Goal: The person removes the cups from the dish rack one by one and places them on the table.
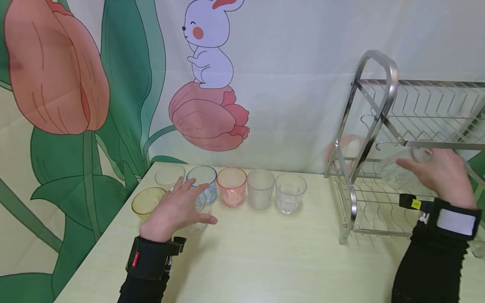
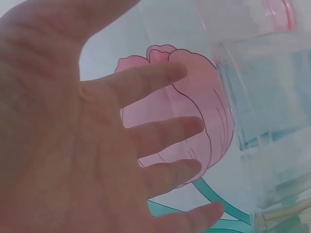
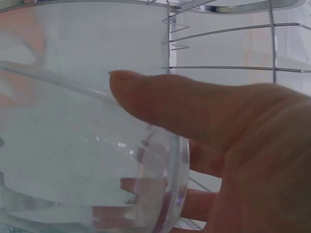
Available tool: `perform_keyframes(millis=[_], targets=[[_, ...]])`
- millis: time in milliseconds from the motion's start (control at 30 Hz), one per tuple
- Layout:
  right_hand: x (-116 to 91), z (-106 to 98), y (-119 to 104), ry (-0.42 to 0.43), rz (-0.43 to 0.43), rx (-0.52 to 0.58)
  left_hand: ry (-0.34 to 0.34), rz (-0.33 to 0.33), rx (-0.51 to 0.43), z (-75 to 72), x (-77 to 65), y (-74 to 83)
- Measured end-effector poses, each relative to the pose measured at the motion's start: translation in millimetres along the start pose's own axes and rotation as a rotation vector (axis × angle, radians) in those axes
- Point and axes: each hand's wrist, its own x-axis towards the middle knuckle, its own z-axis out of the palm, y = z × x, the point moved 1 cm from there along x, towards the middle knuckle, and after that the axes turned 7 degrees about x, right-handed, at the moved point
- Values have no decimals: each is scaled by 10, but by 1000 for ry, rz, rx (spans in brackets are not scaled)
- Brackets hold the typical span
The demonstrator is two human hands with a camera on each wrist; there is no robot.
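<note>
My left hand [image 1: 176,212] hovers over the left end of a group of glasses, its fingers spread and nothing held. Partly hidden beneath it stands a clear glass [image 1: 197,225]. Close by are a yellow glass [image 1: 145,201], a blue-rimmed glass [image 1: 202,179] and another clear glass [image 1: 166,173]. Inside the metal dish rack [image 1: 355,206], my right hand [image 1: 447,174] grips a tilted clear glass [image 1: 395,170] above the lower shelf. The right wrist view shows the thumb [image 3: 146,94] along one side of this glass, the other fingers behind it.
To the right of the blue-rimmed glass stand a red-rimmed glass [image 1: 232,189], a cloudy clear glass [image 1: 260,191] and a clear glass [image 1: 290,193]. The rack's upper shelf [image 1: 443,145] lies just above my right hand. A printed cloth [image 1: 284,105] hangs behind the table [image 1: 265,261].
</note>
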Motion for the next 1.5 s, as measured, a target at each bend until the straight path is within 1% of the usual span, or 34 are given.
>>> perform_keyframes(millis=[167, 333, 400, 433, 567, 667, 800, 900, 967, 1100, 1167, 1200, 1300, 1500], targets=[[-57, -35, -52, 12, 33, -6, 10, 26, 1, -1, -7, 38], [-123, -94, -63, 28, -9, 26, 18, 53, -18, -18, -14, 87], [-152, -116, -63, 23, -19, 18, 18, 57, -37, -30, -14, 109], [-165, -124, -63, 18, -26, 14, 19, 60, -49, -36, -11, 120], [-209, -134, -81, -31, 5, -5, 21, 82, -81, -65, 15, 199], [-237, -138, -111, -71, 33, 10, 17, 101, -97, -80, 28, 265], [-284, -155, -169, -91, 33, 44, 12, 109, -109, -86, 35, 306], [-326, -150, -220, -97, 34, 83, 16, 146, -131, -90, 56, 329], [-358, -138, -244, -102, 33, 110, 23, 203, -177, -91, 79, 355], [-410, -113, -264, -122, 14, 174, 48, 354, -322, -67, 148, 421], [-426, -105, -271, -133, 0, 194, 61, 397, -384, -45, 179, 452], [-430, -104, -275, -137, -4, 197, 64, 405, -407, -35, 189, 464], [-443, -111, -289, -138, -8, 190, 69, 400, -447, -9, 211, 505], [-493, -171, -316, -120, -13, 188, 73, 401, -472, -2, 234, 571]])
